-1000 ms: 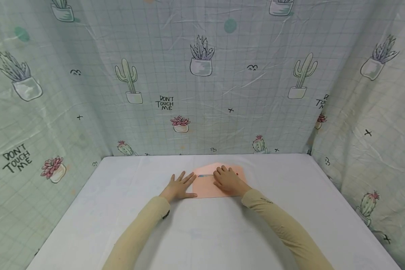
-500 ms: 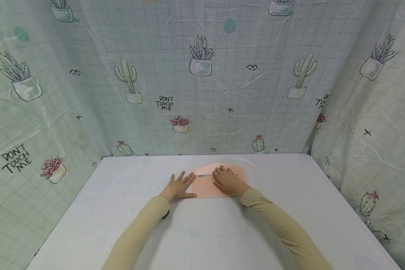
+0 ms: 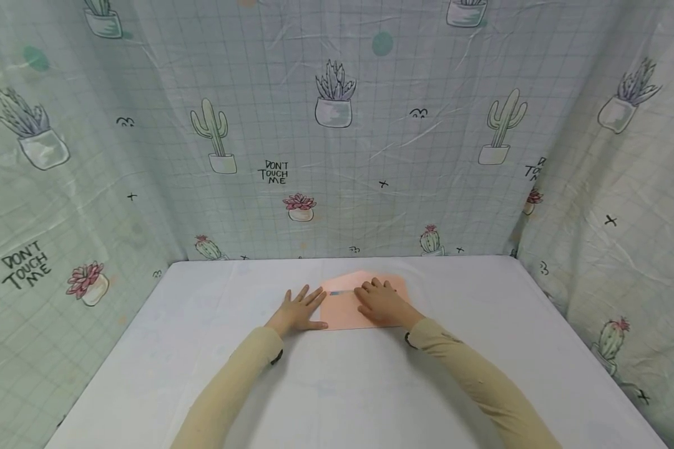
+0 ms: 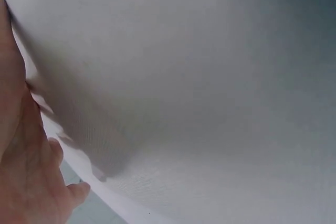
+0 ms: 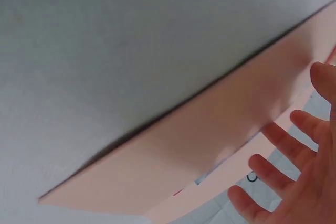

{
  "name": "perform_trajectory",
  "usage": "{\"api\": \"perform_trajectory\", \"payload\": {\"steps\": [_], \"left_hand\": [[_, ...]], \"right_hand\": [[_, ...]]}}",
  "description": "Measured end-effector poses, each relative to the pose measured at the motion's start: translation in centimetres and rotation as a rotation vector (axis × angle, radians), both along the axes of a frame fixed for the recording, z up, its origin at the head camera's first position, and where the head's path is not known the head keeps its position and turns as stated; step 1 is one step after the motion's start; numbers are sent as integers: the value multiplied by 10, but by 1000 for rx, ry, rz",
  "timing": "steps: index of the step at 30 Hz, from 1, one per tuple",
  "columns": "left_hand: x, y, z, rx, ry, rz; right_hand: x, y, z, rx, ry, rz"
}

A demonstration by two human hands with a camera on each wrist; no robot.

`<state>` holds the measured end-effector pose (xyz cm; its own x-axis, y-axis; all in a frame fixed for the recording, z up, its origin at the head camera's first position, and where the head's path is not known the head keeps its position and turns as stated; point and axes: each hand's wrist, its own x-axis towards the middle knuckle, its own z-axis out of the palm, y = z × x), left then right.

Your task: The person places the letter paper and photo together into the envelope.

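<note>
In the head view a peach envelope (image 3: pixel 339 312) lies flat near the far edge of the table, its flap (image 3: pixel 348 278) folded up and away from the person. A thin blue and white strip (image 3: pixel 337 292) shows along the envelope's mouth; what it belongs to is mostly hidden. The left hand (image 3: pixel 299 310), fingers spread, touches the envelope's left edge. Over the envelope's middle and right rests the right hand (image 3: pixel 383 302), slightly bent. In the right wrist view its fingers (image 5: pixel 270 174) look apart, with nothing pinched between them. The left wrist view shows the left fingers spread beside the white surface.
A white table (image 3: pixel 326 386) spreads around the envelope. Behind it and at both sides hangs a cactus-print curtain (image 3: pixel 337 162). Beige sleeves (image 3: pixel 483 386) cover both forearms, with a dark band (image 3: pixel 410 340) at the right wrist.
The right hand has shifted slightly toward the person, and a dark band now shows at its wrist. The left hand and the envelope stay in place.
</note>
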<state>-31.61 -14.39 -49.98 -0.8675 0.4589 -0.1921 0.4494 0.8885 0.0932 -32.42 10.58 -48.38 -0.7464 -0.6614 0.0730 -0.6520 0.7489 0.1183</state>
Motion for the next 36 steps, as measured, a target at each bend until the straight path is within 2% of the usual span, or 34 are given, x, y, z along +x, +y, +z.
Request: {"api": "perform_trajectory", "payload": {"steps": [4,5,8,11,15,20,27,32,36], "left_hand": [[3,0,2,25,12,-15],[11,4,12,3,1,5],[17,6,15,-4,43,-8],[22,7,14,-20,82,-15],[24,9,12,-18,103,-12],[26,10,12,-11,129,-11],[30,11,10,-42,168,-14],[36,14,9,-72,220,-19],[41,16,9,-53,262,-22]], "right_hand": [[4,3,5,-20,-98,-48],[4,4,5,-16,-117,-63],[6,8,5,-8,-159,-99],[6,13,5,15,-157,-115],[8,18,6,3,-159,-117],[11,23,9,-29,-195,-147],[15,33,11,-50,-229,-173],[17,43,10,-39,-224,-199],[22,52,10,-50,-230,-199]]}}
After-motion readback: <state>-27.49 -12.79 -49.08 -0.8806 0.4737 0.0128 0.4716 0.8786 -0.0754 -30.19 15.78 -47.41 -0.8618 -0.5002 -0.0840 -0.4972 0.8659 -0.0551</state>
